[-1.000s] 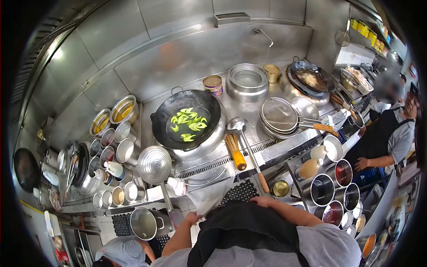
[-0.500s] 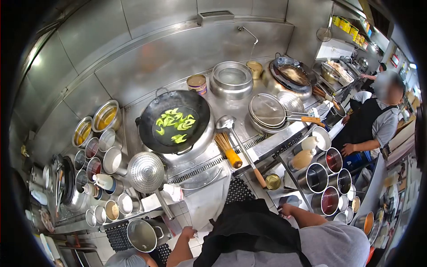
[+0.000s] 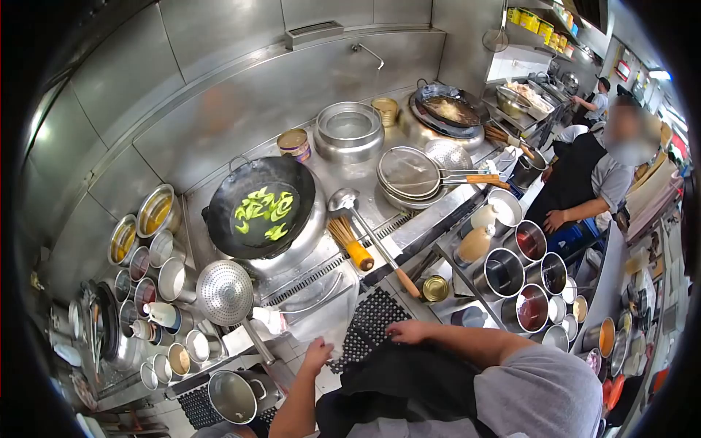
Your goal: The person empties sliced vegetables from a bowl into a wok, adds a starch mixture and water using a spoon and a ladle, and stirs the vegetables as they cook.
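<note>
We have the green pieces [image 3: 254, 208] loaded in the wok [image 3: 281, 174], the ladle [image 3: 376, 239] unheld nearby; remaining cooking is not determinable. Our left hand [image 3: 318, 355] and right hand [image 3: 407, 332] show no held object; we cannot tell whether their fingers are spread.

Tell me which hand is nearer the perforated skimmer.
Left. The left hand is to the right of the perforated skimmer in the picture, apart from it; the right hand is farther right, beyond the left hand.
</note>
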The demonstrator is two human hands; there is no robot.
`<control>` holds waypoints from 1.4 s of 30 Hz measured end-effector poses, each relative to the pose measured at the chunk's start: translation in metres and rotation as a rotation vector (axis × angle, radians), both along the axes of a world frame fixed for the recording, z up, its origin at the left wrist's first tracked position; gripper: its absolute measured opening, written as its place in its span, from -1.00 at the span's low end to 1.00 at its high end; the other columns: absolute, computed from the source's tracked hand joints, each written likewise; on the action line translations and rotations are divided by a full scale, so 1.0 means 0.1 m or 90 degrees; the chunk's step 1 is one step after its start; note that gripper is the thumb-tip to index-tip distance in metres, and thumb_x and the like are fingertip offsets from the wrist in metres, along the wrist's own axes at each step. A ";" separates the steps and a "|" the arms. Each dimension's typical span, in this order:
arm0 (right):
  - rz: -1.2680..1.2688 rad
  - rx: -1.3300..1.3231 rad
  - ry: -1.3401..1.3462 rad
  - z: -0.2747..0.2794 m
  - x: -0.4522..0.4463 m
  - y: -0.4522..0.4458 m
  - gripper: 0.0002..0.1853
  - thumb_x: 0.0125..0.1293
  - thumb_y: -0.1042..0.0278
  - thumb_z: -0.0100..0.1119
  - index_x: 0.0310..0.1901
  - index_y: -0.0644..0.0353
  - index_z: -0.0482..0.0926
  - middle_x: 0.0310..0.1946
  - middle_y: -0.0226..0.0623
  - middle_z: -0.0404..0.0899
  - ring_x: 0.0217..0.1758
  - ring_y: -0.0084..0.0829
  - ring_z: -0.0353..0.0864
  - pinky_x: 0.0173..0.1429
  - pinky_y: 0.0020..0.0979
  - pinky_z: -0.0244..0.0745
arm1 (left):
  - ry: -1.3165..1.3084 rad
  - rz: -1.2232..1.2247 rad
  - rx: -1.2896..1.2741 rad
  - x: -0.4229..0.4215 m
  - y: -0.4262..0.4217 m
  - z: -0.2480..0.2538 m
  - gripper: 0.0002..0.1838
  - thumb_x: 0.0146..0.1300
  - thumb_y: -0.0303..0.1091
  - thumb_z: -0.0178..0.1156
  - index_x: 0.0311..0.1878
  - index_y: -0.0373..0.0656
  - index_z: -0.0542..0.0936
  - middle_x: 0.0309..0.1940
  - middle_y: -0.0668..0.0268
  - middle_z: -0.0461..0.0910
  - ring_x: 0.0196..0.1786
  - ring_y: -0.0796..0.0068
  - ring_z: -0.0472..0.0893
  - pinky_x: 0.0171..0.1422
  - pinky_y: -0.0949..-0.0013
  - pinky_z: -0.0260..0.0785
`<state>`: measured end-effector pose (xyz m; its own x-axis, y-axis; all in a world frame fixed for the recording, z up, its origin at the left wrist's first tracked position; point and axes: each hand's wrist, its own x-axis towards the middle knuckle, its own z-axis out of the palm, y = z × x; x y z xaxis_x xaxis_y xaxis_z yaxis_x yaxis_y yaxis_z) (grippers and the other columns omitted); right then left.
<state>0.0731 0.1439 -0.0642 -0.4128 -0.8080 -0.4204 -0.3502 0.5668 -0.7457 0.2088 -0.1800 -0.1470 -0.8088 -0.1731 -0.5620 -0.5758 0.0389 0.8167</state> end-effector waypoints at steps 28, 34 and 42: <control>-0.413 -0.444 -0.490 -0.38 0.17 -1.59 -0.86 0.36 0.34 0.05 -0.17 0.19 0.52 -0.31 -0.31 0.59 -0.28 -0.50 0.54 -0.16 -0.55 0.43 | 0.289 0.501 0.756 -0.39 1.60 0.08 -0.58 0.40 -0.18 0.06 0.25 -0.09 0.34 0.05 0.27 0.50 0.02 0.33 0.58 0.03 0.22 0.51; -0.658 -0.473 -0.513 -0.59 0.54 -1.96 -0.77 0.33 0.43 -0.15 -0.16 0.20 0.56 -0.24 -0.19 0.58 -0.18 -0.33 0.56 -0.09 -0.33 0.47 | 0.308 0.500 0.467 -0.40 1.20 0.01 -0.63 0.44 -0.06 -0.06 0.22 0.03 0.38 0.07 0.30 0.48 0.15 0.36 0.50 0.19 0.30 0.38; -0.247 -0.295 -0.366 0.08 0.47 -1.54 -0.55 0.30 0.23 0.08 0.19 0.21 0.43 -0.07 -0.09 0.56 0.08 -0.33 0.51 0.16 -0.32 0.41 | 0.204 0.510 0.624 0.13 0.71 0.16 -0.33 0.44 0.20 -0.29 0.36 -0.12 0.27 0.26 0.10 0.39 0.30 0.12 0.39 0.39 0.06 0.22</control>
